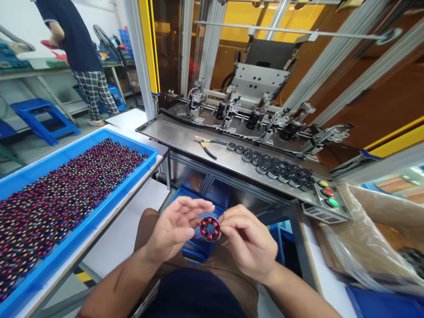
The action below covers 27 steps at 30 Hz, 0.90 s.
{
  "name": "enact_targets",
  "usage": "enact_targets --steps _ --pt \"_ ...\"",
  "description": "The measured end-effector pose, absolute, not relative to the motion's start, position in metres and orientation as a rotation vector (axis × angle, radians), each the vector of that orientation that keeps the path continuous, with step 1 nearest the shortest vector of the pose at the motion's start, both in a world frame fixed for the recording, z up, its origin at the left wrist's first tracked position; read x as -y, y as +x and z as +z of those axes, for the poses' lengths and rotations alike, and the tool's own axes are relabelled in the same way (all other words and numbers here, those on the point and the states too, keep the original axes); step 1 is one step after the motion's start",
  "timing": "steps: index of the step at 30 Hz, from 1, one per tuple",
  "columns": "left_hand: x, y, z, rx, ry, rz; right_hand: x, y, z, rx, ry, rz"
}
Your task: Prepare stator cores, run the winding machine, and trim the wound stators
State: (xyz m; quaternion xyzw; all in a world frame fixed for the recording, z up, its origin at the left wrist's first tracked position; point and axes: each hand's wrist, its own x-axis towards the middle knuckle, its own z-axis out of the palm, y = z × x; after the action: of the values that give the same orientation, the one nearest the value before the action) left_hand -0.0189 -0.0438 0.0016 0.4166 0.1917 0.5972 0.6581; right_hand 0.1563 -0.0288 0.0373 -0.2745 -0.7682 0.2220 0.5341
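Note:
Above my lap, my right hand (250, 240) pinches a motor stator (210, 229) by its right edge. The stator is a small dark ring with red-wound poles around an open centre, its face turned toward me. Just left of it is my left hand (175, 227), with its fingers spread and curved around that side. A gap shows between the left fingers and most of the ring; whether the left thumb touches it I cannot tell. Further left, a blue tray (145, 170) holds many similar red and black stators in rows.
Ahead, a metal ledge (185, 140) carries pliers (207, 148) and a row of black ring parts (274, 163) before a winding machine. A button box (327, 198) sits at its right end, beside a plastic-lined carton (380, 221). A person (77, 48) stands back left near a blue stool (43, 115).

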Motion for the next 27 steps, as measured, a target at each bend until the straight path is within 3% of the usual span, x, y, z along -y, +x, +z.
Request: enact_targets --steps 5,15,22,27 --pt "0.04 -0.011 0.002 -0.417 0.821 1.003 0.025 0.168 0.048 2.045 -0.513 0.324" --pt "0.042 -0.011 0.002 -0.611 0.809 1.171 0.008 0.182 0.045 1.889 -0.541 0.675" --pt "0.042 -0.012 0.003 -0.646 0.802 1.16 0.011 0.176 0.054 2.046 -0.478 0.53" --pt "0.042 -0.01 0.003 -0.504 0.765 1.289 0.019 0.169 0.061 2.112 -0.664 0.401"
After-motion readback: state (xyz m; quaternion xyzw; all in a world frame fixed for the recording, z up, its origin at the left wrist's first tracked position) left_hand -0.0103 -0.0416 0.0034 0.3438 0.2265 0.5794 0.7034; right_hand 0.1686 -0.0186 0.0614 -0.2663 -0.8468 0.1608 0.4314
